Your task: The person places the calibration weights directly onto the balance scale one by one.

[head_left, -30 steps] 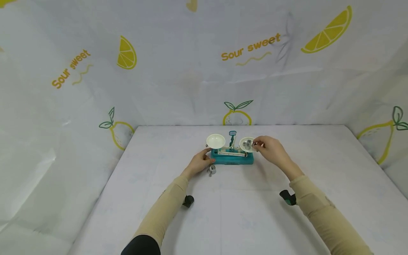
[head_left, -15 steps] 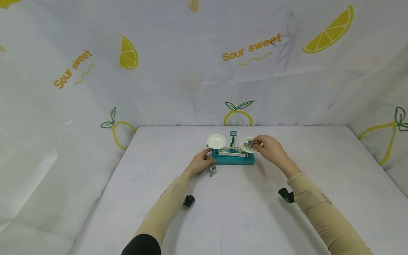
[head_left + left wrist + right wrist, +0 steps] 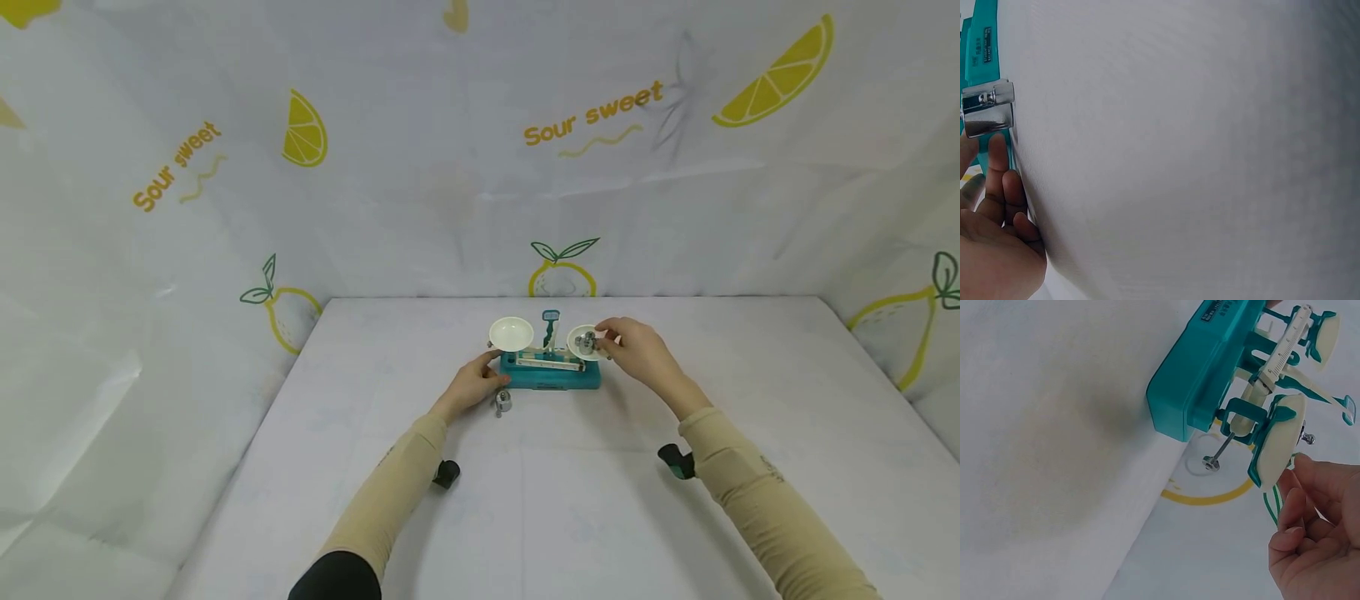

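Observation:
A teal balance scale (image 3: pixel 551 379) with two cream pans stands toward the back of the white table. My left hand (image 3: pixel 471 385) grips the left end of its base, thumb in front. The left pan (image 3: pixel 512 334) holds nothing. Several small shiny metal weights (image 3: pixel 584 341) lie in the right pan (image 3: pixel 573 332). At that pan, the fingertips of my right hand (image 3: pixel 643 354) pinch a small metal weight, mostly hidden by the fingers. The right wrist view shows this hand (image 3: pixel 1319 519) close to the pan's rim, with a knobbed weight (image 3: pixel 1308 438) above it.
Just in front of the base's left end sits another shiny metal piece (image 3: pixel 502 402), seen close up in the left wrist view. White cloth (image 3: pixel 442 200) with lemon prints rises behind the table. Black straps (image 3: pixel 677 461) hang at both forearms.
My right hand has brought its small weight slightly leftward, in against the other weights in the right pan. The left hand keeps its place on the base. The head view has shifted slightly.

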`<control>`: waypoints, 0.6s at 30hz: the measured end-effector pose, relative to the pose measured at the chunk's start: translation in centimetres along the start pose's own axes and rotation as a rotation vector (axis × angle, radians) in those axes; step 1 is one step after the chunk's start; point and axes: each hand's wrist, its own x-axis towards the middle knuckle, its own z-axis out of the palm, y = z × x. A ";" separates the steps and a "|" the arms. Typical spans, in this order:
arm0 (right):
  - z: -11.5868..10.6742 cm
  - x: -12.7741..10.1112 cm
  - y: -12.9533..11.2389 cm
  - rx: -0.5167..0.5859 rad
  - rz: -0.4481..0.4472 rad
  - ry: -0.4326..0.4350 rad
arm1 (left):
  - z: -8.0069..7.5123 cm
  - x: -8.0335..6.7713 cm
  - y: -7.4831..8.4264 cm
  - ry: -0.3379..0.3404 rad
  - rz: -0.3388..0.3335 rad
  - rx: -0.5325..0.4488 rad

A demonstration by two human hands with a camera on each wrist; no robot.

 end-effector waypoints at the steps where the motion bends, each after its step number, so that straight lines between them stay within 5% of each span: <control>1: -0.1 -0.1 0.0 -0.002 -0.003 0.006 | 0.0 0.0 0.0 -0.001 0.000 -0.003; 8: -0.5 -0.7 0.9 -0.021 -0.037 0.072 | 0.1 0.1 -0.1 -0.003 -0.007 -0.019; 18: -0.3 -1.6 3.1 -0.006 0.000 0.049 | 0.0 0.0 -0.1 -0.003 -0.001 -0.037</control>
